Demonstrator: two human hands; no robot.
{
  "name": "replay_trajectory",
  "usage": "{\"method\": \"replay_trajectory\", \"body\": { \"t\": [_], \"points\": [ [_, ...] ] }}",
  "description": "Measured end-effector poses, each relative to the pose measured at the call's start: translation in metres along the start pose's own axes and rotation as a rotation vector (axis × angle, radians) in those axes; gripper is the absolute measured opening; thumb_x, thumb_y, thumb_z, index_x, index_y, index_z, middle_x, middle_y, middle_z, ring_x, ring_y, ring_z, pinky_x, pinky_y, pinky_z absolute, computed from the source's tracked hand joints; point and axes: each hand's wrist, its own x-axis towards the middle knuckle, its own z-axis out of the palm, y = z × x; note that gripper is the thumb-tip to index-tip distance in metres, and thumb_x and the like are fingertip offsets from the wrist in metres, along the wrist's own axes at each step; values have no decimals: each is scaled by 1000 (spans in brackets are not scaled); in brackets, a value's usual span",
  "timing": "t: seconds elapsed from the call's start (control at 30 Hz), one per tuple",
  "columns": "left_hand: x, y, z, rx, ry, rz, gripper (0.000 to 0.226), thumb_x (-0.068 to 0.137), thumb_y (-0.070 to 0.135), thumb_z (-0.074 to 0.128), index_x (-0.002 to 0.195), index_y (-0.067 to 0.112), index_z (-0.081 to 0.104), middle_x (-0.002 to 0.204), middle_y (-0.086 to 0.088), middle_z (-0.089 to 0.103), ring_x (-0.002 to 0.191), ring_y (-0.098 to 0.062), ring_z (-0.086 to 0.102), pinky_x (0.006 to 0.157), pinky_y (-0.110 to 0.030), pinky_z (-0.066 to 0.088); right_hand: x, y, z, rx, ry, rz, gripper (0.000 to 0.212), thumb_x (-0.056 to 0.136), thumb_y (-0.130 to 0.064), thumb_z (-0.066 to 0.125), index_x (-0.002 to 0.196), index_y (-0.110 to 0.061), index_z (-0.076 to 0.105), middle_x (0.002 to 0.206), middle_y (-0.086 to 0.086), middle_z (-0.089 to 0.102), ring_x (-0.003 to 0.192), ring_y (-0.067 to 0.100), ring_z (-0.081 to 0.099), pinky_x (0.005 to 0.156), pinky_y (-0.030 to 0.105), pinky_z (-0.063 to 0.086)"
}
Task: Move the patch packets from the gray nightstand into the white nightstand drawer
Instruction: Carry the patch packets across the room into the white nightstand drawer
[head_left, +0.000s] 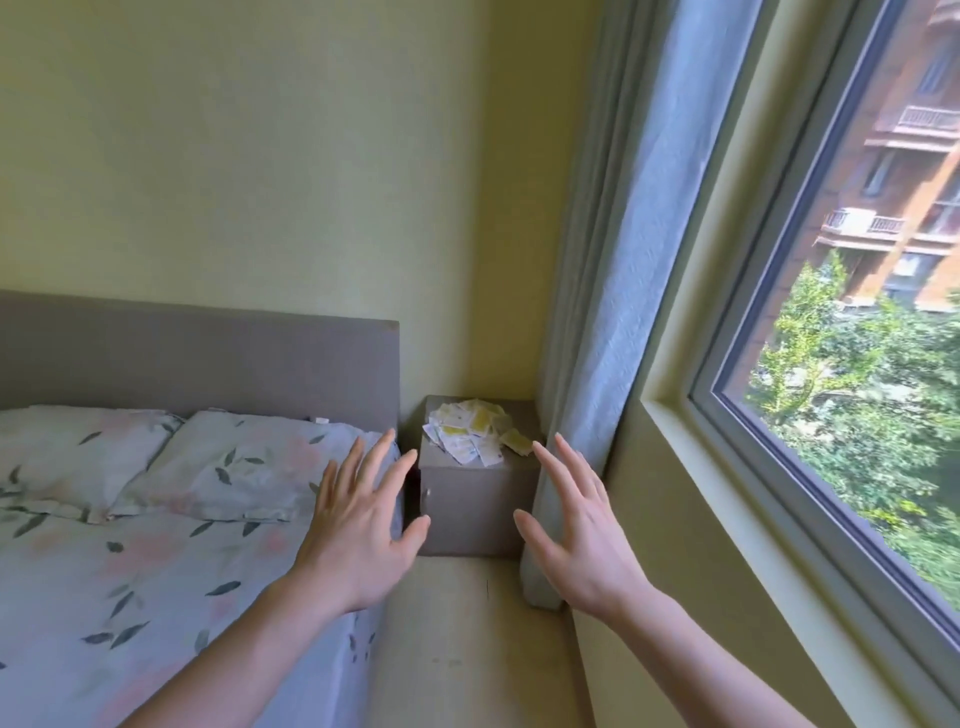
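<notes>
**Both hands out, packets untouched**

Your left hand (358, 525) and right hand (576, 530) are both stretched forward, fingers spread and straight, each grip wide open and holding nothing. They hang in the air on either side of the gray nightstand (475, 499), well short of its top.

And there's your target: the patch packets (475, 431) sit in a loose white-and-yellow heap on that nightstand's top surface, tucked in the corner between the bed (156, 545) and the blue curtain (613, 291). One or two at the front edge overhang a little. The pile looks whole, with nothing lifted.

By that evidence, you're right at the start. No packet is in hand, none is in transit, and the white nightstand with its drawer isn't in view at all, so you can't tell from here whether that drawer is open. Everything is left to do: close in on the heap, gather it, carry it across, drop it in the drawer. A loose, slippery pile like that likely needs more than one scoop.
</notes>
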Motion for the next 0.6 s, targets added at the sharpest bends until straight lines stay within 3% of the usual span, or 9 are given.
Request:
{"method": "replay_trajectory", "body": {
  "t": [0.3, 0.6],
  "points": [
    [169, -29, 60, 14, -167, 58, 73, 90, 59, 41, 156, 34, 23, 168, 8, 4, 156, -22, -1, 126, -46, 7, 125, 75, 35, 22, -17, 157, 74, 97, -44, 60, 158, -43, 19, 167, -19, 11, 154, 4, 13, 120, 19, 12],
    [328, -59, 134, -11, -270, -3, 68, 95, 54, 51, 155, 36, 26, 167, 10, 12, 154, -21, 12, 125, -40, 15, 254, 179, 100, 115, -91, 266, 73, 94, -44, 62, 156, -43, 24, 165, -24, 13, 151, 2, 19, 119, 19, 18]
  ]
}}
